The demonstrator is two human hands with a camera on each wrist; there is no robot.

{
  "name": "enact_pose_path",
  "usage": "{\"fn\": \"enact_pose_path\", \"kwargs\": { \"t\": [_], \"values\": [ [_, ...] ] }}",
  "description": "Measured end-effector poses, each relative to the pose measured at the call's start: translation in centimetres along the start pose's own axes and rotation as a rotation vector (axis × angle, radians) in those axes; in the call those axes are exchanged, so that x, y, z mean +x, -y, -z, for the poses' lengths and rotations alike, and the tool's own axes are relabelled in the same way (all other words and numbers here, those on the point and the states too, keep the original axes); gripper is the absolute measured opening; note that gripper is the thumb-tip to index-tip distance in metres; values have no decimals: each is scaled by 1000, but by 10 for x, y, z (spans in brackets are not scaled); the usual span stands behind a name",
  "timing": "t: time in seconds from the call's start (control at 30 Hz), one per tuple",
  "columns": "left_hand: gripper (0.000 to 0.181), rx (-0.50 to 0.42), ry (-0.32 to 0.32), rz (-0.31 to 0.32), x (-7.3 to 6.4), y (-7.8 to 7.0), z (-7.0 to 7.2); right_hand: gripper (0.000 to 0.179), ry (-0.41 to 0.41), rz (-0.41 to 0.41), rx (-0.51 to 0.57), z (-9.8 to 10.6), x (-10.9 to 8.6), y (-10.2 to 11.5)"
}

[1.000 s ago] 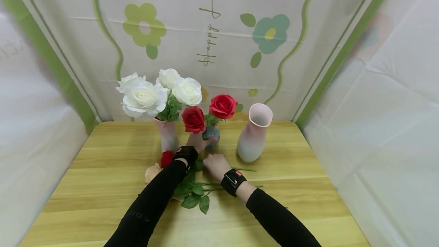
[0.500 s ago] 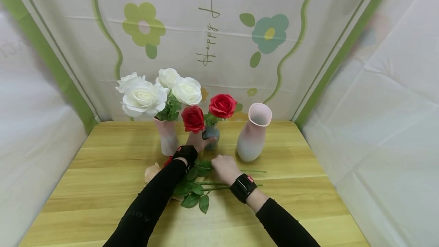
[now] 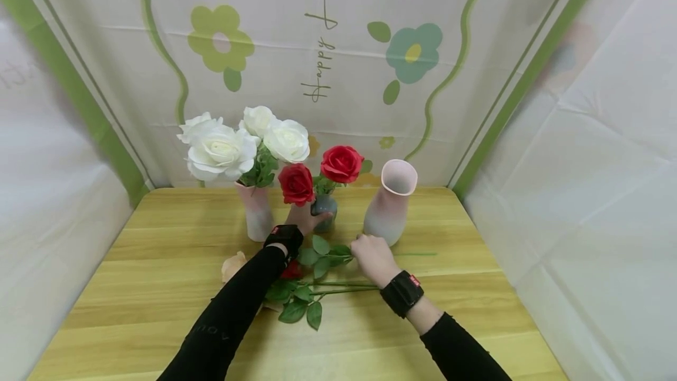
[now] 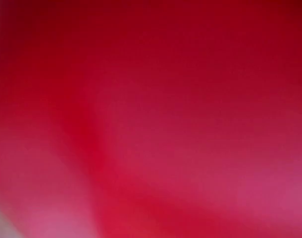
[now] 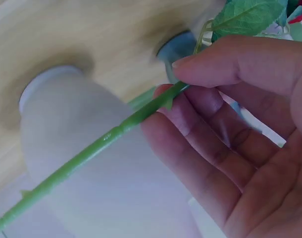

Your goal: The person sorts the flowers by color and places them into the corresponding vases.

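Note:
My left hand (image 3: 301, 217) grips a small grey-blue vase (image 3: 325, 202), its thumb across the front. Two red roses (image 3: 341, 164) stand in that vase. Blurred red petals (image 4: 156, 109) fill the left wrist view and hide the hand there. My right hand (image 3: 374, 258) pinches the green stem (image 5: 106, 139) of another red rose (image 3: 291, 269) between thumb and fingertips. This rose's leaves (image 3: 324, 256) trail to the left, and its bloom lies partly behind my left forearm. Close by the right hand is a large pink-and-white vase (image 3: 388, 216) holding no flower.
A pink-and-white vase (image 3: 257, 216) with several white roses (image 3: 222, 150) stands at the back left. A peach-coloured rose (image 3: 233, 266) lies beside my left forearm. More stems (image 3: 344, 291) and leaves lie on the wooden table (image 3: 158, 263). Printed cloth surrounds the table.
My right hand has moved right, pulling the rose stem along, and its red bloom has slid from the left of my forearm to the right. The left hand stays on the small vase.

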State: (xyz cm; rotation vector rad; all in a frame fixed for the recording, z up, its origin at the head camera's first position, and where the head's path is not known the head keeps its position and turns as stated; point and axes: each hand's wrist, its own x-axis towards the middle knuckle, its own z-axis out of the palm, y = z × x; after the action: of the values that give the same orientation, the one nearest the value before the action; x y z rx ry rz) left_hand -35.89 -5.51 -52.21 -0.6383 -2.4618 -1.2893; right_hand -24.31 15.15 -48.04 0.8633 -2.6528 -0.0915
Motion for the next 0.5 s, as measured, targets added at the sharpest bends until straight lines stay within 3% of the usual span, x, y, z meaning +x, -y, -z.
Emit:
{"fn": "enact_pose_path", "kwargs": {
  "t": [0.23, 0.5],
  "values": [
    [76, -25, 39, 34, -1, -6, 5, 36, -79, -28, -19, 13, -10, -26],
    [76, 0, 57, 34, 0, -4, 4, 29, -94, -170, 63, 46, -21, -45]
  ]
}}
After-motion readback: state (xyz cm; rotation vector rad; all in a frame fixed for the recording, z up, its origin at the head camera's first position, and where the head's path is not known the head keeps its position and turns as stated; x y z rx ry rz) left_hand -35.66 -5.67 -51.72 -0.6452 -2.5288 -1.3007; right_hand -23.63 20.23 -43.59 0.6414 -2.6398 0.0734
